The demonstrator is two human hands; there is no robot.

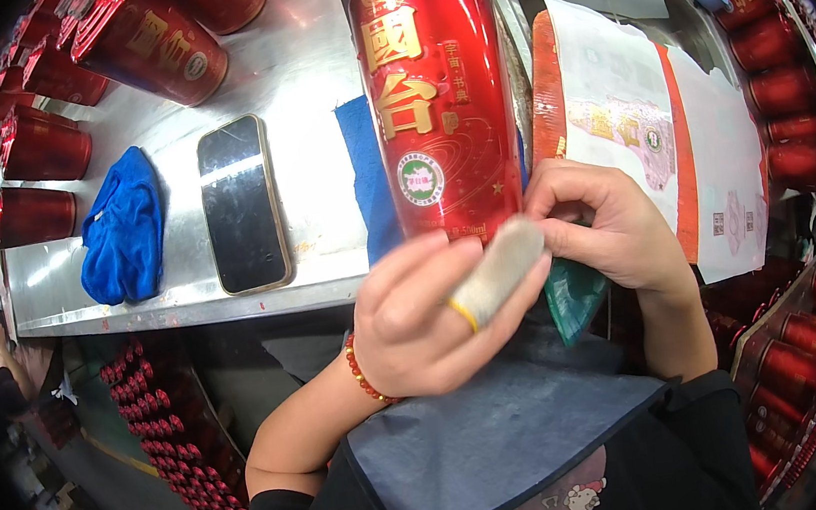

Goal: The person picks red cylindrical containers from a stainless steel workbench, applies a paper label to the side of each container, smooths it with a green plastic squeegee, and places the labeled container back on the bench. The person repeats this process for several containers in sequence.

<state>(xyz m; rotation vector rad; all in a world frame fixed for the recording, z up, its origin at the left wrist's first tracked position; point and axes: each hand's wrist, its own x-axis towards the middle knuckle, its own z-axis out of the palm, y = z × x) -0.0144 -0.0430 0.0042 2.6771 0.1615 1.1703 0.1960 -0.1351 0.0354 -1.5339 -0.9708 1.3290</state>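
A red bottle with gold lettering and a round white-and-green badge lies before me, its lower end toward me. At that end both hands meet. My left hand, slightly blurred, has its fingers curled together; one wears a pale cloth finger cover with a yellow edge. My right hand is pinched closed beside the bottle's lower right corner; what lies between its fingertips is hidden. Below them hangs a glossy green sheet; whether a hand holds it I cannot tell. A blue cloth shows beneath the bottle's left side.
On the metal table lie a dark phone and a crumpled blue cloth. Printed white-and-red sheets cover the right side. Red bottles stand at the far left, and more red containers line the right.
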